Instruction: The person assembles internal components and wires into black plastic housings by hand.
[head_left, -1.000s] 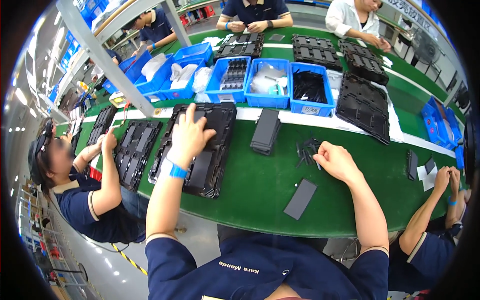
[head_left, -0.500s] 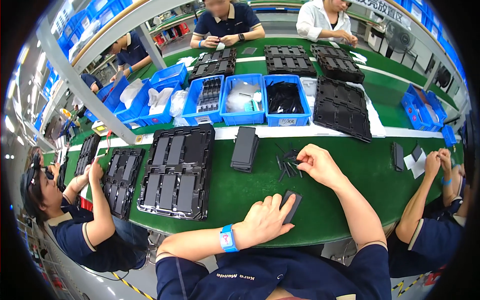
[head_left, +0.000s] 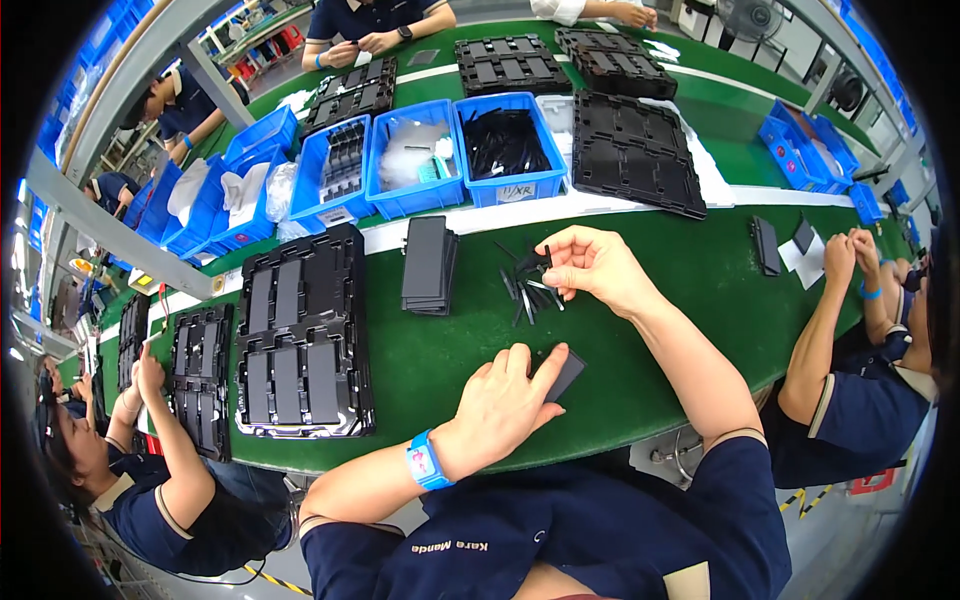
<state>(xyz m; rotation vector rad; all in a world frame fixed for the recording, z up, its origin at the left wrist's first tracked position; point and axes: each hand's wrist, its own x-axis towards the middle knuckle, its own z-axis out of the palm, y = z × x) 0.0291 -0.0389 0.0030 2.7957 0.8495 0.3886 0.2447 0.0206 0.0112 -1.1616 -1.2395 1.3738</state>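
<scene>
Head view: two hands at a green worktop point(head_left: 700, 300), one on a flat black panel, one at a heap of thin black strips

Left hand point(head_left: 505, 400) lies palm down on the flat black panel point(head_left: 565, 372) at 6 o'clock of the worktop, grip spread flat over it, panel's right end poking out. Right hand point(head_left: 590, 262) at 12 o'clock from the panel, grip pinching a thin black strip point(head_left: 547, 258) above the strip heap point(head_left: 525, 290). Stack of black panels point(head_left: 428, 265) at 9 o'clock of the heap; black moulded tray point(head_left: 300, 340) further at 9 o'clock. Blue bins point(head_left: 455, 150) at 12 o'clock
</scene>
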